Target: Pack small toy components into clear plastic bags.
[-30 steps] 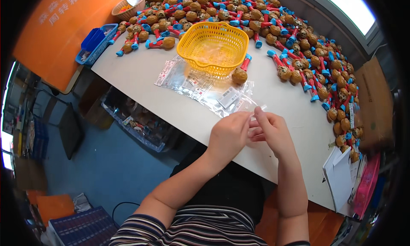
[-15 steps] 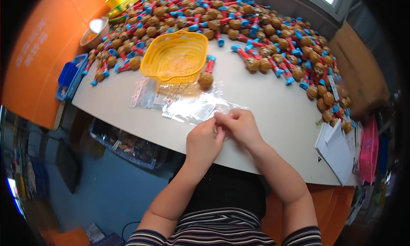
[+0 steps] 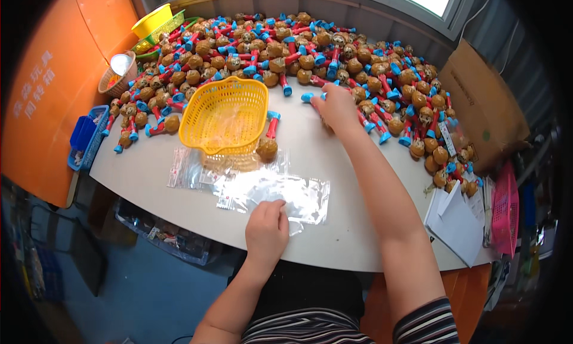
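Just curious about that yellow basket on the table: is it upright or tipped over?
Tipped: the yellow basket lies on its side, its open mouth facing the camera.

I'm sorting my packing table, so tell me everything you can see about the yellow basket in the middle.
The yellow basket is an openwork plastic mesh basket, roughly rectangular with rounded corners and a flared rim. It sits upright on the white table, seemingly empty. Its near edge rests on clear plastic bags, and a brown-headed toy lies against its right corner. Neither hand touches it.
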`<state>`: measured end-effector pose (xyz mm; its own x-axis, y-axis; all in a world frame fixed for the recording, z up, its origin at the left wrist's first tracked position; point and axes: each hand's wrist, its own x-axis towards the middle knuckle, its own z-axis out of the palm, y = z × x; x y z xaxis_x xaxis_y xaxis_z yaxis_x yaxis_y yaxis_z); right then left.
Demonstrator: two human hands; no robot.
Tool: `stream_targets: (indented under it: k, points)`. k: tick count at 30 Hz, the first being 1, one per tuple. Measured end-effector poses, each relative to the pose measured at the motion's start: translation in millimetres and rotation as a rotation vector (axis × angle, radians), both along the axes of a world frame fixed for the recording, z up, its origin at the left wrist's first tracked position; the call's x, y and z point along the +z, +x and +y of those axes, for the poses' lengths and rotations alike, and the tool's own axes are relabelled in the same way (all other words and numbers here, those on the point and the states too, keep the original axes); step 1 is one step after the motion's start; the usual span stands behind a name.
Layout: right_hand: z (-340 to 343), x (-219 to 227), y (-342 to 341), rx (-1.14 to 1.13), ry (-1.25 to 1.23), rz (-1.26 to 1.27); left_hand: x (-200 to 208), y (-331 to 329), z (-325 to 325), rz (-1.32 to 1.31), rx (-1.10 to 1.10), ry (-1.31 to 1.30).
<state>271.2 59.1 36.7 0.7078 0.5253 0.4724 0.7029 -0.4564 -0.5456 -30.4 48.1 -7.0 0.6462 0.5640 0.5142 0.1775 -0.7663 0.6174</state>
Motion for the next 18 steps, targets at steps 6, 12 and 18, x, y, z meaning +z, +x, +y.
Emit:
stream_targets:
  k: [6,12,18]
  points:
    - [30.0,-7.1,24.7,-0.086,-0.745,0.027,-9.0,-0.1,2.0,-0.023,-0.077,-0.051]
    - [-101.3,11.8,-41.3,0.561,0.005,0.238,-4.2,6.8,7.8,-0.034,-0.124,-0.142]
    - [-168.7,4.6,-102.5,0.291,-0.217,0.505,-5.8,10.8,10.0,-0.065,-0.109,-0.122]
